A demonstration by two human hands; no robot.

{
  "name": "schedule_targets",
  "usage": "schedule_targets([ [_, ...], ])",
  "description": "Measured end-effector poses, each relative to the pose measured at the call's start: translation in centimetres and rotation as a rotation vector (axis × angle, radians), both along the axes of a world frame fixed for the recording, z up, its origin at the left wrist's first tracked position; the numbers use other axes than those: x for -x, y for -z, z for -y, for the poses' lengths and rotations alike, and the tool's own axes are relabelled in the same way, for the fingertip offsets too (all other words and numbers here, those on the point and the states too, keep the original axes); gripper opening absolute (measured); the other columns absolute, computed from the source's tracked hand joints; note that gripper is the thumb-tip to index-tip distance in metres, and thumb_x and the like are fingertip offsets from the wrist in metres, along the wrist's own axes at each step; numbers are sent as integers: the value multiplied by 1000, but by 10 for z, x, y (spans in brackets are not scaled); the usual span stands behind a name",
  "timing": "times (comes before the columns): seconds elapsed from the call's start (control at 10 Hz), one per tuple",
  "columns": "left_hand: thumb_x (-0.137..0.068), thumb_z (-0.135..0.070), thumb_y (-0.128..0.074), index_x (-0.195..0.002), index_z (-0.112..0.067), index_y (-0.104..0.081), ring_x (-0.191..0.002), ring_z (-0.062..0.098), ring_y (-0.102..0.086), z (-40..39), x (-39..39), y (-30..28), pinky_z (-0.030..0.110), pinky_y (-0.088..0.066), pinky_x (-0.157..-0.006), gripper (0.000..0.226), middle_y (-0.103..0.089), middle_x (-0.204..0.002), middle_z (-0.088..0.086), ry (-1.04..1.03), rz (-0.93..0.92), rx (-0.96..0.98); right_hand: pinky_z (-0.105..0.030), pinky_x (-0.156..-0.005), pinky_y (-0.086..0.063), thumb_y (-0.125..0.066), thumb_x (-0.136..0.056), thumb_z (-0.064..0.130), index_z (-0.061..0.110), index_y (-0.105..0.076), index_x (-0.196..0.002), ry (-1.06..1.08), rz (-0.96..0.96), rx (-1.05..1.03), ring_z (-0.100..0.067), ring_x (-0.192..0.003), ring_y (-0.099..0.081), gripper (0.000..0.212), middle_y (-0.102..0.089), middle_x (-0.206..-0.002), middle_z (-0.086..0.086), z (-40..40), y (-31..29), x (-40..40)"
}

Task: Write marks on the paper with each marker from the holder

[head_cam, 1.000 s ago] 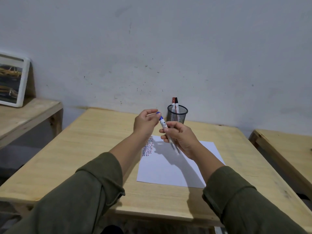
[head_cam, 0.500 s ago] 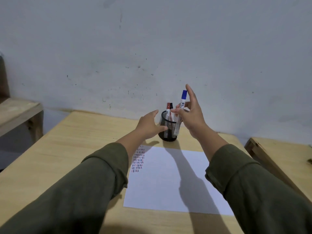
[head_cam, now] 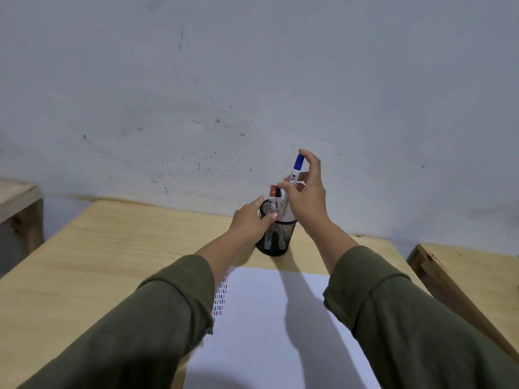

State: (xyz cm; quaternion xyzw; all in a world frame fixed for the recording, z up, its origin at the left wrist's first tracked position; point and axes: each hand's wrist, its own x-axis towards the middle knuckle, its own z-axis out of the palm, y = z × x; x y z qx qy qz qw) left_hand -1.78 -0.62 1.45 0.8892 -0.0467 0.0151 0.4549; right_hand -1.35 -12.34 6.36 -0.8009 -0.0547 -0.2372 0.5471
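The right hand (head_cam: 304, 197) pinches the capped blue marker (head_cam: 293, 178) upright, its lower end in the mesh holder (head_cam: 276, 234) just below (likely returning it). The left hand (head_cam: 250, 220) curls around the holder's rim, probably steadying it; the paper (head_cam: 266, 318) lies nearer the person.

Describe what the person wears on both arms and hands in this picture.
Both arms wear loose, dark olive-green long sleeves, the left sleeve and the right sleeve each pushed up into a folded cuff at mid-forearm. The left hand and right hand are bare: no gloves, rings or watch visible.
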Motion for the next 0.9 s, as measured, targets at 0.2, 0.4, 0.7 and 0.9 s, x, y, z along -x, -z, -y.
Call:
schedule_targets([
  [0.2, -88, -36, -59, -146, -16, -32, -140, 23, -36, -1, -5, 5, 32, -30, -110, 67, -42, -150, 6, -13, 0, 56, -13, -60, -41, -66, -83, 9, 29, -48, -122, -10, -92, 165, -23, -76, -60, 48, -60, -87, -7, 5, 20, -10],
  [0.4, -87, -35, -61, -146, -17, -32, -140, 21, -36, 0, -7, 9, 30, -31, -109, 68, -41, -150, 5, -24, -5, 104, -5, -54, -40, -65, -84, 8, 20, -61, -112, 2, -135, 229, -19, -73, -59, 30, -60, -84, -2, 6, 34, -14],
  [0.7, -89, -35, -58, -147, -16, -31, -139, 22, -37, 1, -2, 4, 28, -31, -107, 66, -43, -149, 5, -17, -3, 77, -6, -69, -42, -56, -91, 7, 20, -42, -142, 26, -207, 284, -16, -95, -59, 55, -58, -126, -11, 7, 33, -17],
  [0.9, -92, -37, -52, -148, -13, -28, -142, 24, -31, 1, 10, -5, 28, -25, -110, 65, -38, -152, 8, -36, 44, 5, -21, -83, -44, -54, -91, 9, 24, -39, -143, 50, -158, 231, -13, -87, -56, 56, -53, -130, -11, 12, 27, -2],
])
